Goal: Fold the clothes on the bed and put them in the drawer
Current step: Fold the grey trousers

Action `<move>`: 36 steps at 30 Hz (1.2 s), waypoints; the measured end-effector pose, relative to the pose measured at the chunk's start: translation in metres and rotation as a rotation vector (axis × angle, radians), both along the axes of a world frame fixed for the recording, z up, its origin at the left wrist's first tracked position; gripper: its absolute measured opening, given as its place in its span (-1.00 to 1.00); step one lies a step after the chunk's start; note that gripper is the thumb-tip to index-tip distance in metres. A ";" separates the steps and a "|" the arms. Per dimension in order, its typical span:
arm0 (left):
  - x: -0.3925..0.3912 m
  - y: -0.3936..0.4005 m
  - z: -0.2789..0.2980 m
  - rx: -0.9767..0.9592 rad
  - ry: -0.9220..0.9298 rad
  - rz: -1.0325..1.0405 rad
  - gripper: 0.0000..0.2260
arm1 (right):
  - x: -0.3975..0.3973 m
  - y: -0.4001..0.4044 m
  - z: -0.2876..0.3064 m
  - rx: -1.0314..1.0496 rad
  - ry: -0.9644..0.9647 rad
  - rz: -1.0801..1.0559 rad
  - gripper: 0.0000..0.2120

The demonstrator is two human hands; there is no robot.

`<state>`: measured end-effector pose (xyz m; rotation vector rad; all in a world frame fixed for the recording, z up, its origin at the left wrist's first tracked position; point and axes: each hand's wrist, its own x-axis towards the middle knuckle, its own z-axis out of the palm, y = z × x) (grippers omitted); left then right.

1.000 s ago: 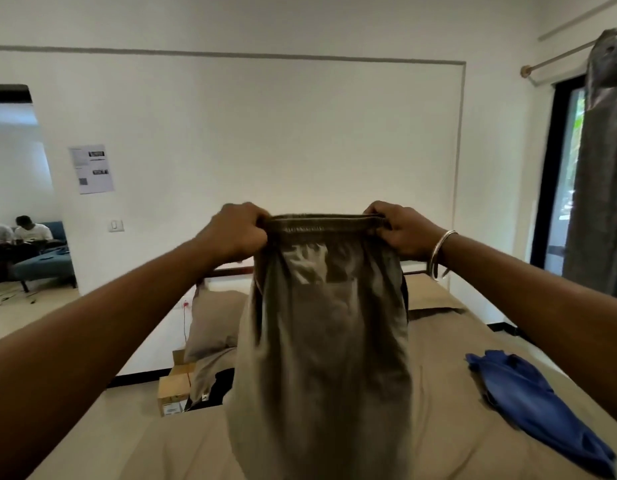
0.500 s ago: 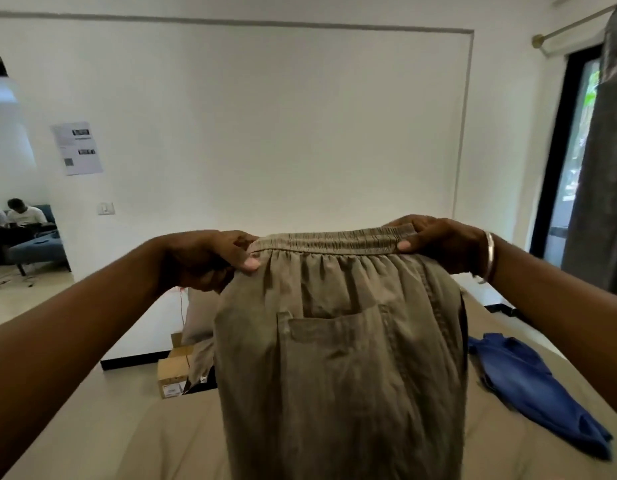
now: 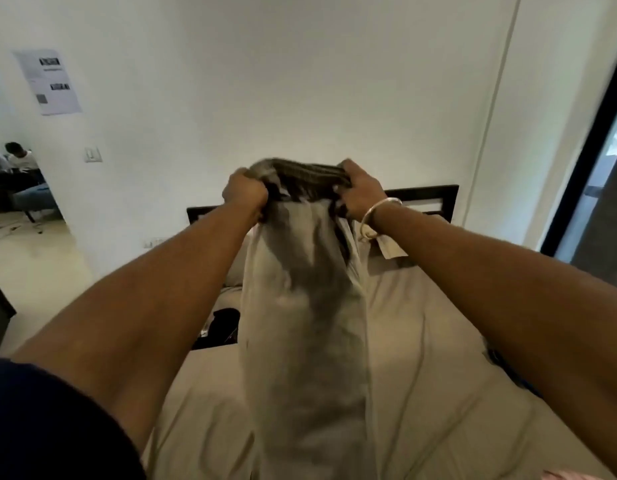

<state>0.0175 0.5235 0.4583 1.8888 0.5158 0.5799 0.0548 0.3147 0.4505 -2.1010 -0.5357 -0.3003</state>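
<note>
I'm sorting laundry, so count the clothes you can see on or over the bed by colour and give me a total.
Beige: 1, the trousers that both hands hold up by the waistband.
Black: 1, a garment lying on the bed.
Total: 2.

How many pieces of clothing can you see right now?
2: beige trousers held up over the bed by both hands, and a dark garment lying at its left side. Others may be hidden.

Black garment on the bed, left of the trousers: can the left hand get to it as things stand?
Probably not right away. The left hand grips the trousers at the waistband, as does the right hand. The black garment lies uncovered on the bed below the left forearm, so releasing that grip would likely free the way.
</note>
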 end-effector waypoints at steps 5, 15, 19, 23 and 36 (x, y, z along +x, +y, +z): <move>0.009 -0.013 0.029 -0.317 -0.547 -0.154 -0.83 | 0.026 0.011 0.037 0.279 -0.151 0.078 -0.82; -0.093 -0.033 0.000 -0.057 -0.738 -0.423 -0.79 | -0.055 -0.060 0.018 0.213 -0.325 0.324 -0.75; -0.158 -0.046 -0.049 -0.071 -0.511 -0.481 -0.71 | -0.109 -0.093 -0.043 0.321 -0.152 0.356 -0.65; -0.204 -0.062 -0.089 -0.049 -0.460 -0.469 -0.45 | -0.153 -0.107 -0.098 0.472 -0.053 0.413 -0.74; -0.251 -0.068 -0.092 -0.521 -0.180 -0.552 -0.74 | -0.195 -0.074 -0.080 0.575 -0.195 0.165 -0.90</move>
